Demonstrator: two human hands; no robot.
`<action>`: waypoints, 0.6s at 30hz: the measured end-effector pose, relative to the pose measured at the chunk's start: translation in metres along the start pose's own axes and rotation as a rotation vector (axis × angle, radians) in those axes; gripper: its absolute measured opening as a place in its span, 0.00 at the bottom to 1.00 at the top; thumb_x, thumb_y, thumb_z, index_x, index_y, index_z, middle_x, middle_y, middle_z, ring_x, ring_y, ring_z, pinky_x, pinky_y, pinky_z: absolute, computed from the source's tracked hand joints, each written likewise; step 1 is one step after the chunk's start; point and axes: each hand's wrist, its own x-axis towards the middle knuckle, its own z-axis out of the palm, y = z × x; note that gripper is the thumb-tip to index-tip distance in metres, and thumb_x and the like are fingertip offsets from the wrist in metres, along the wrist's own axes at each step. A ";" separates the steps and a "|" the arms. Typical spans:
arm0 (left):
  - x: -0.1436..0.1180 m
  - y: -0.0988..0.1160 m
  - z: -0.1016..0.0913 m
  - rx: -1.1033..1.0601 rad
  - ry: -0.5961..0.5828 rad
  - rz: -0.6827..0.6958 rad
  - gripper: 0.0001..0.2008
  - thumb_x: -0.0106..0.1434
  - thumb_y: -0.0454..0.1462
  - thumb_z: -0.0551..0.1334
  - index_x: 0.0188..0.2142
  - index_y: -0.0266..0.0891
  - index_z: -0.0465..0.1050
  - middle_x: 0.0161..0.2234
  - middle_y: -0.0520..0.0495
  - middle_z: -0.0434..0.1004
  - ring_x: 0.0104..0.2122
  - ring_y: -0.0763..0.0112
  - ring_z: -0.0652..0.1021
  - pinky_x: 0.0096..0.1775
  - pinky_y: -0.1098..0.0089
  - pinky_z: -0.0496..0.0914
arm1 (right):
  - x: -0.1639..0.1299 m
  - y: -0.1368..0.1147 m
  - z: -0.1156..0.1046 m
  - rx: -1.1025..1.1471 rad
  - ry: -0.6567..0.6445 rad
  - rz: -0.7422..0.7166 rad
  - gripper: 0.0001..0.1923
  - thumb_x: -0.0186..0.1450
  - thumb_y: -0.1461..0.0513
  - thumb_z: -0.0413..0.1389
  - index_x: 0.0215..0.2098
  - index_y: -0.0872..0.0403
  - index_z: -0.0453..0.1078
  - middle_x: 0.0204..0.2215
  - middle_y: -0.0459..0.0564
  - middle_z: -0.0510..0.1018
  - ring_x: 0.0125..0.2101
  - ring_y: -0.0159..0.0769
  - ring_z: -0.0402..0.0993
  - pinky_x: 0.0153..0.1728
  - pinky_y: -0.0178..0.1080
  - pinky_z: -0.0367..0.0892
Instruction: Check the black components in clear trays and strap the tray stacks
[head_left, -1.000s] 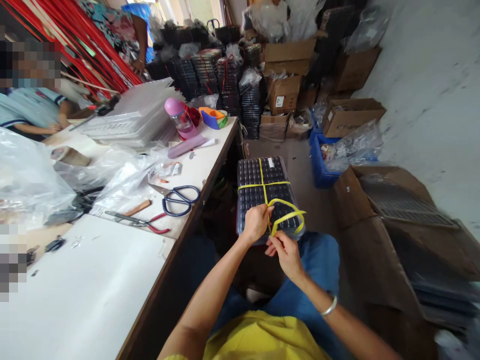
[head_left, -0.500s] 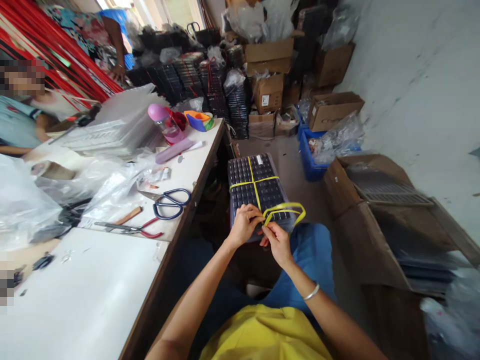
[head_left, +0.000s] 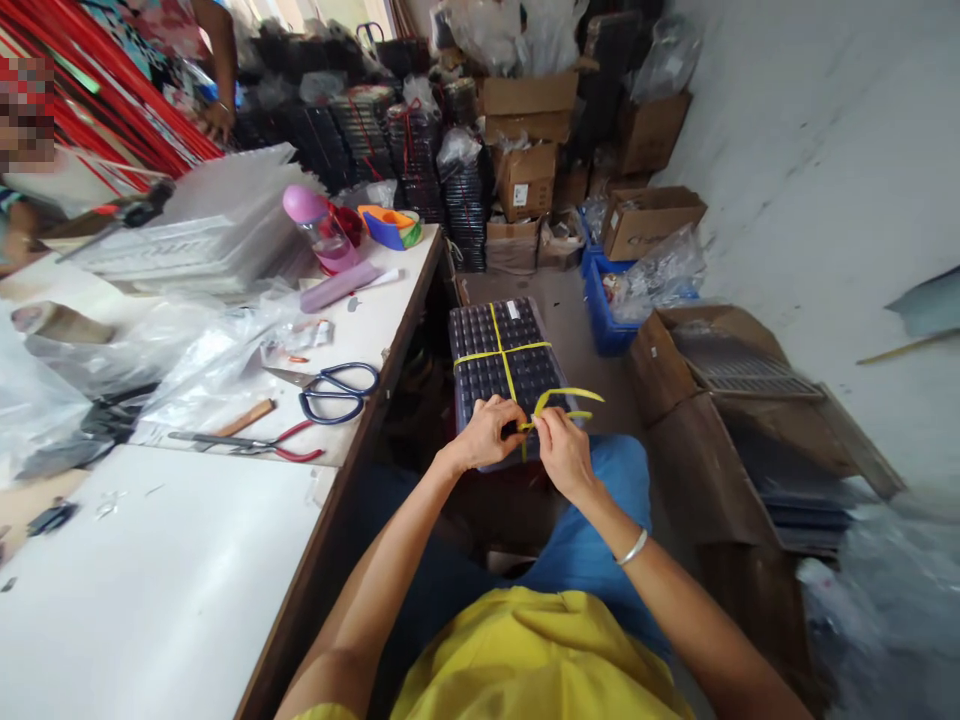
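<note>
A stack of black trays (head_left: pixel 480 377) in clear plastic stands before my knees, with a yellow strap (head_left: pixel 501 350) crossed over its top. At the stack's near edge, my left hand (head_left: pixel 487 433) is closed, thumb and fingers pinching the strap at what looks like a knot. Close beside it, my right hand (head_left: pixel 564 450) pinches the strap's loose part, whose ends stick out to the right. The exact hold of the fingertips is partly hidden.
On the white table (head_left: pixel 187 570) to the left lie scissors (head_left: pixel 330 392), red-handled pliers (head_left: pixel 259 445) and a pink-capped bottle (head_left: pixel 322 230). An open cardboard box (head_left: pixel 675 450) and a blue crate (head_left: pixel 604 315) stand to the right. A co-worker's arm (head_left: pixel 217 60) shows at upper left.
The strap's raised loop has been drawn down, and two loose ends now point right. My right hand has moved up slightly beside the left. The camera view has shifted a little.
</note>
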 end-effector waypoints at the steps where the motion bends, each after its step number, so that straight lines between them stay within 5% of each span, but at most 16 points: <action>1: -0.001 0.000 0.001 0.008 0.009 0.004 0.03 0.59 0.35 0.58 0.33 0.40 0.69 0.36 0.49 0.74 0.40 0.64 0.68 0.43 0.63 0.57 | 0.003 0.001 0.002 -0.037 0.007 0.018 0.10 0.65 0.61 0.46 0.30 0.53 0.67 0.27 0.51 0.73 0.29 0.36 0.70 0.33 0.37 0.62; 8: -0.005 -0.003 0.009 0.008 0.108 0.006 0.12 0.59 0.29 0.56 0.42 0.40 0.68 0.34 0.51 0.74 0.39 0.66 0.69 0.42 0.64 0.57 | 0.009 -0.004 0.005 -0.079 -0.006 0.047 0.07 0.60 0.64 0.50 0.24 0.52 0.65 0.21 0.46 0.70 0.23 0.33 0.65 0.28 0.35 0.56; 13: -0.006 -0.003 0.008 -0.002 0.106 0.026 0.10 0.63 0.31 0.55 0.39 0.41 0.73 0.37 0.49 0.76 0.40 0.65 0.70 0.42 0.63 0.57 | -0.008 -0.010 -0.001 0.076 -0.044 0.043 0.06 0.60 0.61 0.52 0.28 0.53 0.70 0.27 0.49 0.71 0.26 0.34 0.66 0.32 0.36 0.60; 18: -0.004 -0.004 0.007 -0.005 0.100 0.004 0.10 0.62 0.30 0.54 0.38 0.41 0.72 0.37 0.49 0.76 0.40 0.66 0.71 0.43 0.63 0.58 | -0.021 -0.012 0.020 0.332 0.000 0.211 0.09 0.60 0.57 0.54 0.28 0.53 0.70 0.27 0.49 0.70 0.27 0.33 0.65 0.30 0.36 0.62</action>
